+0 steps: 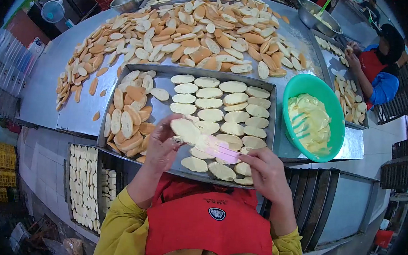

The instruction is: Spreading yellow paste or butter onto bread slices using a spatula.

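Observation:
My left hand (163, 142) grips an oval bread slice (185, 130) whose upper face is coated with pale yellow cream. In my right hand (266, 170) is a pink spatula (220, 149), its cream-smeared blade touching the right end of that slice. Both hands are over a metal baking tray (186, 173). Rows of cream-coated slices (234, 86) fill the tray's right side. Plain slices (127, 123) lie heaped on its left side. Right of the tray leans a green plastic bowl (317, 82) of whipped yellow cream (310, 118).
A large pile of sliced bread (204, 37) covers the metal table (85, 39) behind the tray. Steel bowls (129, 1) stand at the back. At right, a co-worker (377, 65) handles bread over another tray (355, 123). Filled trays (84, 186) and stacked trays (313, 204) sit below table height.

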{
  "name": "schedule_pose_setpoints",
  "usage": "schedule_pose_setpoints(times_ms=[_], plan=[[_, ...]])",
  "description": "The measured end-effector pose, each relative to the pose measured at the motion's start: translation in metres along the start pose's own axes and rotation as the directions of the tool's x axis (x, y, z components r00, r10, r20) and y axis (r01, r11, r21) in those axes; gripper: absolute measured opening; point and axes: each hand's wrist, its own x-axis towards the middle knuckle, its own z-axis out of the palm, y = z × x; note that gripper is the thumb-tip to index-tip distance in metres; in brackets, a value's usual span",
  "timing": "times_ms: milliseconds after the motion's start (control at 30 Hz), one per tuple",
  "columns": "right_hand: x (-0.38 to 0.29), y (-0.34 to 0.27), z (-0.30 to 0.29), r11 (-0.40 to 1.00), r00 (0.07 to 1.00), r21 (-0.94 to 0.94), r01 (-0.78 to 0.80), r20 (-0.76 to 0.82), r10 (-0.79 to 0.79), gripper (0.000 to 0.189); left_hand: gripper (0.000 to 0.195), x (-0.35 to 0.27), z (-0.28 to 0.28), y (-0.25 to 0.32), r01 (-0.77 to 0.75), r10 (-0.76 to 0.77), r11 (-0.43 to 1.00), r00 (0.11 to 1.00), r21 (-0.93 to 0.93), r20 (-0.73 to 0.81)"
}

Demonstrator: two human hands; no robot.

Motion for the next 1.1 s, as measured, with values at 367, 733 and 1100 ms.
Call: schedule_pose_setpoints(times_ms=[367, 733, 1100], plan=[[-0.005, 0.021, 0.018, 1.000, 0.991, 0.022, -0.014, -0.131, 0.017, 0.037, 0.057, 0.005, -0.008, 0.001, -0.087, 0.086, 0.982, 0.996, -0.170, -0.011], [-0.002, 0.022, 0.029, 0.999, 0.979, 0.016, 0.037, -0.200, -0.033, 0.040, 0.051, 0.005, -0.010, 0.001, -0.119, 0.118, 0.992, 0.993, 0.045, 0.021], [-0.016, 0.034, 0.031, 0.997, 0.992, -0.006, -0.081, -0.099, 0.080, 0.037, 0.046, -0.004, -0.066, 0.016, -0.059, 0.132, 0.892, 0.982, 0.448, -0.134]])
